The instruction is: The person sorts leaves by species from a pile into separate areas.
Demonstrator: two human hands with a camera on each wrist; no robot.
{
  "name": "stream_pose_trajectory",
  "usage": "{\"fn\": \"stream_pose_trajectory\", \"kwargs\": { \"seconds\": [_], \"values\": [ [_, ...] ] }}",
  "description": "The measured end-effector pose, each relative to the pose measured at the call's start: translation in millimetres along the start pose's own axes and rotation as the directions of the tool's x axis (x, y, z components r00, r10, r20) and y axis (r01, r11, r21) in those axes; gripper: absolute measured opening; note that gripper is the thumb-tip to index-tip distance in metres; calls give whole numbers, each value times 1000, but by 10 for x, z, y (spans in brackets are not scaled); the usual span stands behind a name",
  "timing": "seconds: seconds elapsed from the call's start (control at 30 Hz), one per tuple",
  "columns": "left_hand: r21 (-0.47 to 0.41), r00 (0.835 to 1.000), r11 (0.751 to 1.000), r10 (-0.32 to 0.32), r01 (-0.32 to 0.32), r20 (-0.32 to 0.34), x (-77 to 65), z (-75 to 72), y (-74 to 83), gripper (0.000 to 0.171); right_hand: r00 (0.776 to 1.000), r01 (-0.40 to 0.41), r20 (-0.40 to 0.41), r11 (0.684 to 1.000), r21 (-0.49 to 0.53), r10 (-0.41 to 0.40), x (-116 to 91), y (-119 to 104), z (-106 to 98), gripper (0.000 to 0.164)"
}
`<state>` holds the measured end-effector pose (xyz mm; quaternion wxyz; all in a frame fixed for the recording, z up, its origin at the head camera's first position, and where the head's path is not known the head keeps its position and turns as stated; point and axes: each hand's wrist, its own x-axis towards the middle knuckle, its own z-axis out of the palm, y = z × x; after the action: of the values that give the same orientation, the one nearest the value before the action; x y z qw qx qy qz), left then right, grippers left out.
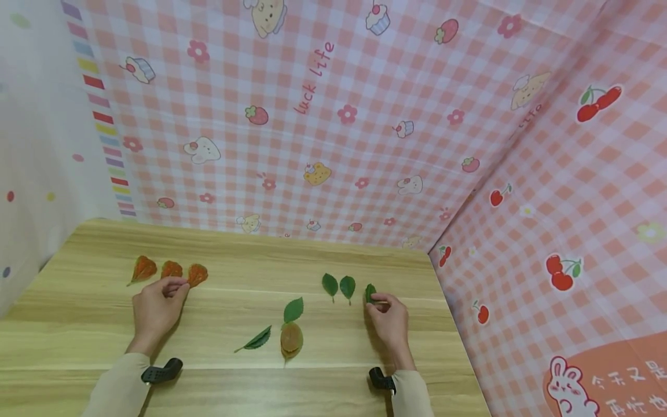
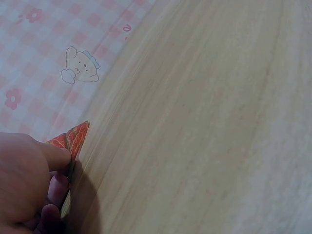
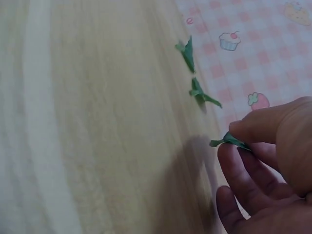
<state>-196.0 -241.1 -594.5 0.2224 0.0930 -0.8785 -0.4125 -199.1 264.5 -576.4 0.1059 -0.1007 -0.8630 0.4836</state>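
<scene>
At the left of the table in the head view, my left hand (image 1: 157, 313) pinches the rightmost of three orange-red leaves (image 1: 198, 274) between thumb and fingers. The left wrist view shows this red leaf (image 2: 77, 138) rising past the fingertips. Two similar leaves lie beyond the hand, a middle orange leaf (image 1: 171, 269) partly covered by it and an outer orange leaf (image 1: 144, 268). Over on the right, my right hand (image 1: 391, 324) pinches a small green leaf (image 1: 370, 289) by thumb and fingertips. Left of it lie two flat green leaves (image 1: 329, 284), side by side, stems toward me.
Mid-table, a green leaf (image 1: 294, 310) lies just beyond a yellow-brown leaf (image 1: 291, 337). A folded-looking green leaf (image 1: 257, 339) is left of them. Checked cloth (image 1: 292, 145) hangs behind the wooden table (image 1: 234, 394), with another cloth wall (image 1: 526, 231) at the right.
</scene>
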Motion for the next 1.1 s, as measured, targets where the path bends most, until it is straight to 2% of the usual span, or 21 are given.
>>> {"fn": "stream_pose_trajectory", "kwargs": {
  "seconds": [0.27, 0.53, 1.1],
  "values": [
    [1, 999, 1000, 30, -30, -16, -4, 28, -77, 11, 994, 95, 73, 987, -129, -86, 112, -30, 49, 15],
    [-5, 999, 1000, 30, -30, -18, 12, 43, -102, 12, 990, 119, 98, 977, -175, -103, 172, -25, 106, 17],
    [0, 1000, 1000, 2, -2, -15, 1, 19, -44, 11, 992, 107, 84, 988, -114, -98, 291, 30, 141, 23]
  ]
}}
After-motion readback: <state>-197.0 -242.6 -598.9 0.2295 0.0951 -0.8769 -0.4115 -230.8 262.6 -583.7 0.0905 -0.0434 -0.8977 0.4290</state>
